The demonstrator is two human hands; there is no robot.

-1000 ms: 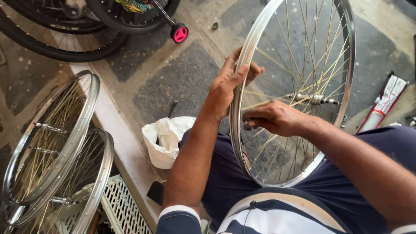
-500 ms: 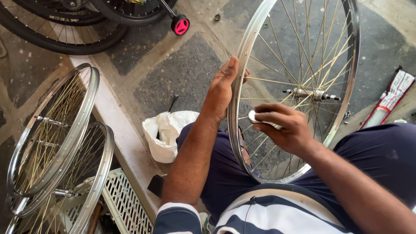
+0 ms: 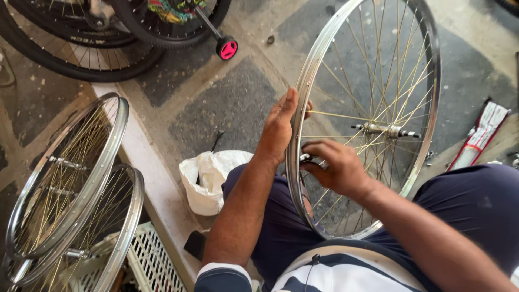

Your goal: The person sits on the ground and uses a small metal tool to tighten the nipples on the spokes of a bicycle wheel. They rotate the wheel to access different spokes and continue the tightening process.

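A shiny spoked bicycle wheel rim [image 3: 427,70] stands upright between my knees, its hub [image 3: 385,130] in the middle. My left hand [image 3: 281,127] grips the rim's left side from outside, fingers stretched up along the metal. My right hand [image 3: 332,165] reaches in among the spokes just inside the rim, fingers pinched on a small metal tool [image 3: 305,158] at a spoke end near the rim.
Two more spoked rims [image 3: 65,178] lean at the left over a white plastic crate [image 3: 146,259]. A white bag [image 3: 208,176] sits by my left knee. Bicycle tyres [image 3: 81,48] and a pink training wheel [image 3: 227,48] lie at the top. A red-and-white packet [image 3: 481,135] lies at right.
My right hand has shifted left from the inner spokes toward the rim. My left hand slid a little along the rim, fingers now straighter.
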